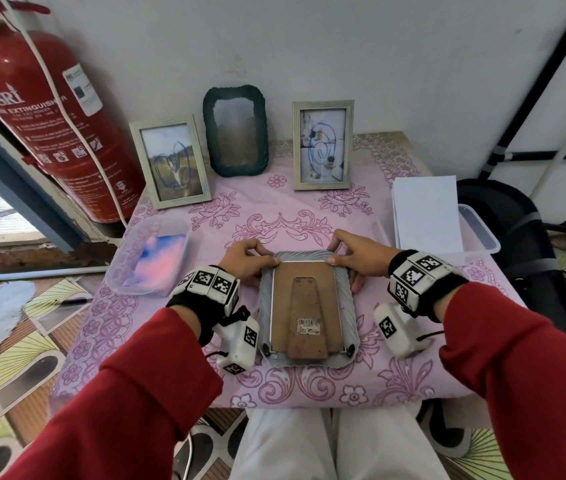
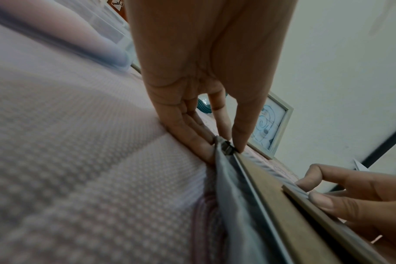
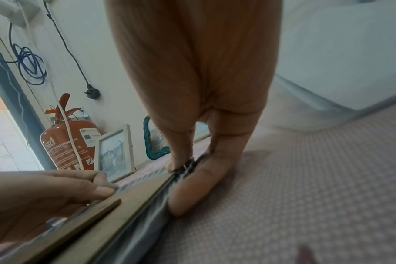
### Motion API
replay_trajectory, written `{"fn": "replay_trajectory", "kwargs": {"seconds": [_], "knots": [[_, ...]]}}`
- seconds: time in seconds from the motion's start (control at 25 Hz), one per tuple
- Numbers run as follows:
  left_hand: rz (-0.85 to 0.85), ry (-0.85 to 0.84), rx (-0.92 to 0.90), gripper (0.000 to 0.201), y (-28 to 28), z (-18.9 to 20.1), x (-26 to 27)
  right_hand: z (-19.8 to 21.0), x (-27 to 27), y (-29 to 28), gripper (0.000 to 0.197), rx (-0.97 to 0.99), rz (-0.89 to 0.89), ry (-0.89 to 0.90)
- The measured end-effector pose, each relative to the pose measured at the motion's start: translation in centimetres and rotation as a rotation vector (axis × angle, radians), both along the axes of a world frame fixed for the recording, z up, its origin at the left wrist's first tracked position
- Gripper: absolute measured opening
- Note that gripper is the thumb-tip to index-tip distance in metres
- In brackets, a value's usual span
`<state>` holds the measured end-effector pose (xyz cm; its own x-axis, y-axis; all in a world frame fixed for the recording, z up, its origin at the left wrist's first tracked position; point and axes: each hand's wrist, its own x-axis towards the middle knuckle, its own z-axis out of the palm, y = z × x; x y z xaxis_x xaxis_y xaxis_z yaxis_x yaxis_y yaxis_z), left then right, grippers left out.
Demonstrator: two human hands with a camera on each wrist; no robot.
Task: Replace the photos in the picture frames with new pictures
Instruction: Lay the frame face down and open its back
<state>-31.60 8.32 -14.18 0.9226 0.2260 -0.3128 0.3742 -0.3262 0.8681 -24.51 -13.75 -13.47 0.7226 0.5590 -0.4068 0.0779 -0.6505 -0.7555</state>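
Note:
A grey ribbed picture frame (image 1: 265,306) lies face down near the table's front edge, its brown backing board (image 1: 285,306) and folded stand facing up. My left hand (image 1: 257,258) grips the frame's far left corner, fingers along the outer rim. In the left wrist view the left thumb tip (image 2: 237,142) presses a small black clip (image 2: 228,149) there. My right hand (image 1: 347,252) grips the far right corner the same way, its thumb (image 3: 176,160) on another clip (image 3: 187,167). Three frames stand at the back: pale (image 1: 170,161), dark green (image 1: 236,131) and pale (image 1: 323,145).
A clear tub (image 1: 129,289) holding a pink and blue picture sits left of the frame. Another clear tub (image 1: 482,233) with white sheets (image 1: 426,216) sits at the right. A red fire extinguisher (image 1: 49,109) stands beyond the table's left edge. A wall closes the back.

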Motion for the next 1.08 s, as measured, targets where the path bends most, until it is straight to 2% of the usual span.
{"fn": "replay_trajectory", "kwargs": {"seconds": [0.32, 1.08], "knots": [[-0.022, 0.011, -0.038, 0.019, 0.24, 0.08, -0.05, 0.07, 0.06, -0.17, 0.013, 0.028, -0.008, 0.018], [-0.097, -0.064, 0.006, 0.013, 1.04, -0.45, -0.31, 0.55, -0.59, -0.01, 0.007, 0.016, -0.028, 0.006]]}}
